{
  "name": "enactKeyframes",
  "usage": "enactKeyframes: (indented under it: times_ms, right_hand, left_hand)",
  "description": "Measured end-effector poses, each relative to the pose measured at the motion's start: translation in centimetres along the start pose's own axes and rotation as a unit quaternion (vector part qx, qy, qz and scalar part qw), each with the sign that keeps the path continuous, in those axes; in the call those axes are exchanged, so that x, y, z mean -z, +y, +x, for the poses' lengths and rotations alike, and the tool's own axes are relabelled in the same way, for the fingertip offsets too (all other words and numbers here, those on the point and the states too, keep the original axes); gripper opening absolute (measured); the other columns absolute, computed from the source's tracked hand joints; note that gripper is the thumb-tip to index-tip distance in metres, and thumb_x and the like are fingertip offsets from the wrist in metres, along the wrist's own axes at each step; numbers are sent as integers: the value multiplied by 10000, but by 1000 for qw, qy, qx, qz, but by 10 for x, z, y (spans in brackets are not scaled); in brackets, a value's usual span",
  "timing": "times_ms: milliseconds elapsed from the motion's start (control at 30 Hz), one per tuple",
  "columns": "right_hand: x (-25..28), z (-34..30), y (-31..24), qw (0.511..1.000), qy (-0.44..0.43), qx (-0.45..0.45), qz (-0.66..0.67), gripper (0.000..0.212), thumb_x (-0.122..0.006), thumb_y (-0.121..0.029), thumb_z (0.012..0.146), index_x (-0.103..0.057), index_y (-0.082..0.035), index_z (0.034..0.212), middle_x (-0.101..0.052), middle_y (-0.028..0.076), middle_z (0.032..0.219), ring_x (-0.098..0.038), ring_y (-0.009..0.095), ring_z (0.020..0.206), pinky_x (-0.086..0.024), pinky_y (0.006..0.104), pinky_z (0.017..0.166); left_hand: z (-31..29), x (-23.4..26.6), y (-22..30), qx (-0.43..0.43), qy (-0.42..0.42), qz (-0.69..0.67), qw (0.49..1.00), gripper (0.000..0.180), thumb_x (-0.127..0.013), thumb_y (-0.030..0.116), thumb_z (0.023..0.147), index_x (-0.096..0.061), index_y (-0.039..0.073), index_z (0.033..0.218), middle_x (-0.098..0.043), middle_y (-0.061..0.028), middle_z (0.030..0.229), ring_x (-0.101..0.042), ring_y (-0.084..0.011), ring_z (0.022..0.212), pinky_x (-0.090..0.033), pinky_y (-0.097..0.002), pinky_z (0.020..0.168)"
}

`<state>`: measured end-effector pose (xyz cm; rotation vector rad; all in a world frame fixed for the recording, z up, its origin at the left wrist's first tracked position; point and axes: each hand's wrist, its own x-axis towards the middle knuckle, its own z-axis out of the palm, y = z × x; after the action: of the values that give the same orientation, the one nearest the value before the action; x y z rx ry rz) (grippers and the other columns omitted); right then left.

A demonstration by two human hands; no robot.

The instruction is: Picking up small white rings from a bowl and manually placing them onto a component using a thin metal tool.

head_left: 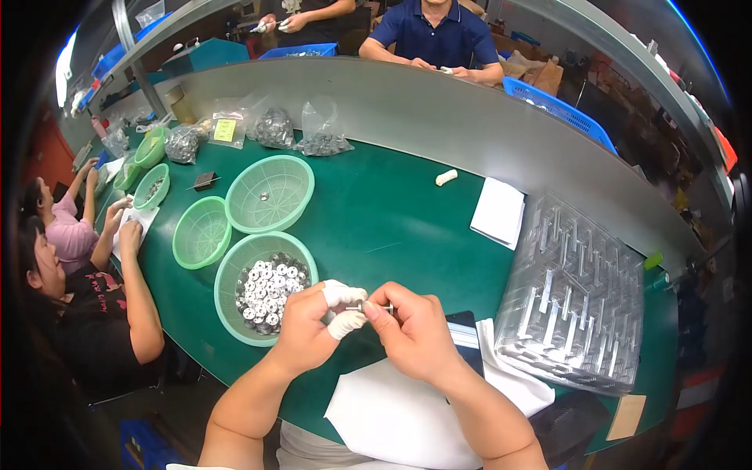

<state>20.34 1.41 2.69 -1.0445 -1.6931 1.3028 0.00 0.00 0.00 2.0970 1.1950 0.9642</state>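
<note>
Above the near part of the table, my left hand (pixel 304 335) and my right hand (pixel 417 327) meet at a small metal rod-like part (pixel 355 308). My left thumb and a finger, wrapped in white finger covers (pixel 345 294), are closed round its left end. The bare right thumb and forefinger pinch the other end. My fingers hide much of the part, so its full shape does not show. Just left of my left hand stands a light green mesh basket (pixel 222 301) with many small round metal pieces (pixel 270 294) in it.
Two more green baskets (pixel 200 233) (pixel 270 194) stand behind, the farther holding one metal piece. Bags of parts (pixel 274 128) line the partition. To the right are stacked clear plastic trays (pixel 568 298), white paper (pixel 498 211) and a phone-like dark device (pixel 467 338). A white cloth (pixel 392 407) lies before me; co-workers sit left and opposite.
</note>
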Motion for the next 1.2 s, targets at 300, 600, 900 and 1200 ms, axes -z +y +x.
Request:
enactKeyframes:
  times_ms: [300,600,900,1200]
  right_hand:
    - [2,-9,-19,919,36,135,-368,104,-674,-91,875,-593,-71,814,-640,100,626,-614,310,514,-454,407,480]
    - [3,-9,-23,959,83,144,-231,159,-679,-107,923,-602,-35,805,-595,90,589,-541,245,451,-390,355,455]
    - [0,-9,-25,956,61,155,-240,136,-680,-108,920,-618,-43,819,-573,86,562,-537,232,450,-380,347,453]
    - [0,-11,-22,959,59,145,-236,133,-676,-116,921,-620,-44,824,-573,88,564,-538,242,449,-384,355,459]
  left_hand:
    - [8,-15,3,271,-107,-643,708,570,-362,472,1100,-507,32,1432,-628,-92,1173,-600,-194,931,-476,-316,768]
    - [6,25,-9,157,105,-586,788,359,-518,181,1055,-550,0,1364,-674,-142,1235,-675,-199,912,-550,-286,755]
    - [-9,175,-111,190,395,-149,886,333,-540,196,1049,-611,-1,1307,-695,-127,1248,-659,-204,1148,-471,-340,1022]
    - [-4,90,-36,68,-19,164,984,378,-732,164,920,-648,22,1261,-675,-183,1203,-632,-357,1147,-485,-407,1018]
